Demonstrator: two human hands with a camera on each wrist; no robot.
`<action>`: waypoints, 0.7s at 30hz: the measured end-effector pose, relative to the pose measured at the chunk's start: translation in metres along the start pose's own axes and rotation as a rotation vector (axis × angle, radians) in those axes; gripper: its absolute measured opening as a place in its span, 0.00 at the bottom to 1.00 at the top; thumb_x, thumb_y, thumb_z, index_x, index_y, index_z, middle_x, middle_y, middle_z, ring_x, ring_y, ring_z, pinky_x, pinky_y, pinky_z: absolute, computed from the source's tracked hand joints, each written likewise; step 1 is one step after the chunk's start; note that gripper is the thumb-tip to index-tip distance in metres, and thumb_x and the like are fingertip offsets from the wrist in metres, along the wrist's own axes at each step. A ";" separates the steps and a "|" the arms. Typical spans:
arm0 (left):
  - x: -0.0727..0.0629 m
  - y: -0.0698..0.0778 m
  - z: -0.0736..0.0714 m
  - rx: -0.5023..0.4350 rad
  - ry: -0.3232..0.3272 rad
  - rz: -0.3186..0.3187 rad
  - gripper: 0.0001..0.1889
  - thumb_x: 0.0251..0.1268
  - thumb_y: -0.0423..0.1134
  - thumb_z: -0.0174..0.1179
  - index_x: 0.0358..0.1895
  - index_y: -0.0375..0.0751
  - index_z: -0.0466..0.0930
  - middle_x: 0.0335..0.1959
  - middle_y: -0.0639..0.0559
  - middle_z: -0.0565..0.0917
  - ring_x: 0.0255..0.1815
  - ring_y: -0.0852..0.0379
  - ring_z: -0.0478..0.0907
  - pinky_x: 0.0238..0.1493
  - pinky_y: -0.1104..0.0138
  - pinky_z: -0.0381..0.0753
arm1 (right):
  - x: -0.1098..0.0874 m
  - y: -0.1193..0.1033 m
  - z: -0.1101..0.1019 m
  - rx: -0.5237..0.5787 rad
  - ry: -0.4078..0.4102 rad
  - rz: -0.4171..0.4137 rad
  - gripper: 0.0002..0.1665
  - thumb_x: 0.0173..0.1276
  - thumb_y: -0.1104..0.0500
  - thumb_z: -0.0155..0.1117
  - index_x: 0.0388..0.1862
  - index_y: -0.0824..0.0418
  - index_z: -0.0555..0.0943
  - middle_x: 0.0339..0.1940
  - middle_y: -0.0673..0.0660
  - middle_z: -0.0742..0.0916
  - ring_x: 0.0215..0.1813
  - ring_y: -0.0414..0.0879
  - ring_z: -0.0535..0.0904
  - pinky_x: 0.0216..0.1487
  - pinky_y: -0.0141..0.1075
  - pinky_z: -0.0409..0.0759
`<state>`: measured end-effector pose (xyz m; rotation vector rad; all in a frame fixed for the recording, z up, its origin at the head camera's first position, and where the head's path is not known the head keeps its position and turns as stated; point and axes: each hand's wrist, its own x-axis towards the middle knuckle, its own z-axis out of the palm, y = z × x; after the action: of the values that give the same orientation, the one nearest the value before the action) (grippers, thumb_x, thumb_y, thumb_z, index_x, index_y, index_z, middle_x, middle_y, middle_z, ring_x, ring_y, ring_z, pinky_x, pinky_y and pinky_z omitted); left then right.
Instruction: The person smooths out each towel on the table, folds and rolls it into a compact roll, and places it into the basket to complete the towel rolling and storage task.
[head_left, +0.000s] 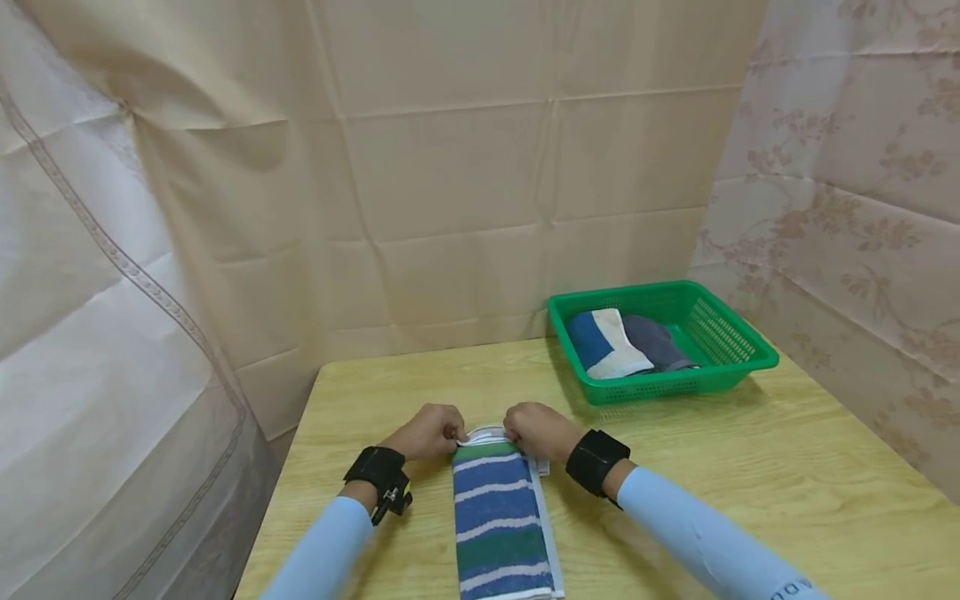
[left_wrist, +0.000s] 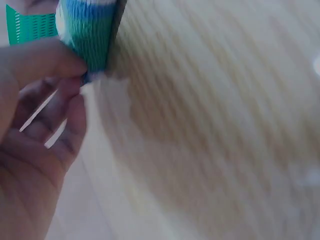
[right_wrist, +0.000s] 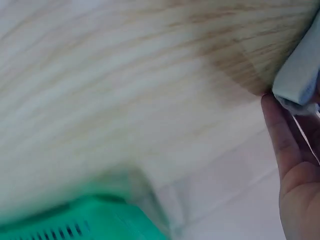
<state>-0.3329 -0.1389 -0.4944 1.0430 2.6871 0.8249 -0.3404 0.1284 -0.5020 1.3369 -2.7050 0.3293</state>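
A folded towel [head_left: 498, 517] with blue, green and white stripes lies lengthwise on the table in the head view. At its far end, my left hand [head_left: 432, 432] pinches the left corner between thumb and fingers; the left wrist view shows the same grip on the towel's edge [left_wrist: 92, 37]. My right hand [head_left: 542, 431] holds the far right corner. In the right wrist view the fingers [right_wrist: 282, 140] are at the towel's pale edge [right_wrist: 297, 75], partly cut off by the frame. The far edge between both hands is lifted and curved.
A green plastic basket [head_left: 675, 385] stands at the table's back right. Inside it lie a blue and white folded cloth [head_left: 611, 346] and a dark grey cloth [head_left: 656, 342]. Beige curtains [head_left: 450, 183] hang behind the wooden table [head_left: 390, 379].
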 end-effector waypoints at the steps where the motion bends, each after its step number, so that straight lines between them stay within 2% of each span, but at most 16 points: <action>1: -0.002 0.000 -0.002 -0.006 -0.026 0.001 0.10 0.66 0.26 0.64 0.36 0.46 0.91 0.39 0.58 0.82 0.37 0.60 0.77 0.37 0.66 0.79 | -0.002 -0.003 -0.001 -0.040 -0.013 -0.016 0.16 0.63 0.68 0.69 0.20 0.53 0.77 0.23 0.44 0.74 0.27 0.38 0.68 0.32 0.32 0.71; 4: -0.005 0.000 -0.005 -0.032 -0.067 -0.015 0.11 0.73 0.34 0.62 0.32 0.45 0.91 0.43 0.58 0.82 0.43 0.59 0.79 0.44 0.63 0.80 | -0.006 -0.010 -0.003 -0.080 -0.005 0.007 0.19 0.68 0.58 0.70 0.17 0.52 0.76 0.19 0.43 0.74 0.24 0.37 0.68 0.30 0.32 0.71; 6: -0.005 -0.002 -0.004 -0.059 -0.054 -0.033 0.15 0.75 0.40 0.63 0.26 0.45 0.90 0.42 0.60 0.83 0.44 0.59 0.80 0.47 0.62 0.80 | -0.007 -0.013 -0.002 -0.051 0.025 0.051 0.24 0.71 0.53 0.71 0.15 0.53 0.76 0.16 0.44 0.74 0.22 0.38 0.68 0.29 0.33 0.71; 7: -0.005 -0.003 -0.002 -0.069 -0.042 -0.043 0.16 0.75 0.42 0.64 0.24 0.46 0.89 0.40 0.61 0.83 0.43 0.60 0.80 0.46 0.62 0.80 | -0.008 -0.013 -0.001 -0.009 0.035 0.088 0.23 0.71 0.51 0.71 0.16 0.53 0.78 0.16 0.44 0.75 0.22 0.37 0.69 0.30 0.33 0.72; 10: -0.004 -0.004 0.004 -0.081 -0.017 -0.068 0.13 0.71 0.43 0.68 0.24 0.48 0.87 0.32 0.62 0.83 0.33 0.61 0.81 0.40 0.64 0.80 | -0.007 -0.013 0.003 0.197 0.063 0.220 0.10 0.68 0.55 0.75 0.33 0.59 0.85 0.21 0.45 0.82 0.26 0.37 0.76 0.32 0.33 0.77; 13: -0.001 -0.003 0.008 -0.109 -0.004 -0.108 0.06 0.67 0.41 0.71 0.35 0.45 0.84 0.30 0.59 0.81 0.29 0.60 0.79 0.34 0.65 0.80 | -0.006 -0.010 0.004 0.331 0.087 0.315 0.13 0.64 0.58 0.78 0.45 0.61 0.87 0.28 0.47 0.87 0.30 0.38 0.81 0.35 0.34 0.80; 14: 0.000 -0.002 0.008 -0.114 0.000 -0.117 0.07 0.67 0.39 0.72 0.38 0.44 0.83 0.30 0.58 0.81 0.29 0.59 0.79 0.34 0.65 0.80 | -0.005 -0.010 0.003 0.348 0.090 0.322 0.14 0.63 0.59 0.79 0.45 0.62 0.88 0.29 0.48 0.88 0.30 0.39 0.82 0.35 0.35 0.81; 17: 0.002 0.001 0.008 -0.112 0.007 -0.153 0.10 0.66 0.37 0.72 0.44 0.41 0.81 0.32 0.56 0.80 0.33 0.59 0.77 0.37 0.64 0.79 | -0.001 -0.009 0.000 0.314 0.081 0.288 0.06 0.63 0.58 0.79 0.35 0.58 0.89 0.28 0.48 0.87 0.29 0.38 0.79 0.33 0.35 0.79; 21: 0.003 0.003 0.006 -0.076 -0.010 -0.164 0.07 0.67 0.36 0.71 0.40 0.41 0.82 0.31 0.55 0.80 0.33 0.59 0.76 0.36 0.64 0.78 | 0.003 -0.010 -0.003 0.274 0.048 0.238 0.07 0.64 0.61 0.78 0.30 0.57 0.86 0.26 0.46 0.82 0.28 0.38 0.75 0.31 0.34 0.76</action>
<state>-0.3317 -0.1323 -0.4976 0.7963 2.6664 0.8795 -0.3339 0.1205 -0.4968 1.0422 -2.8611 0.7672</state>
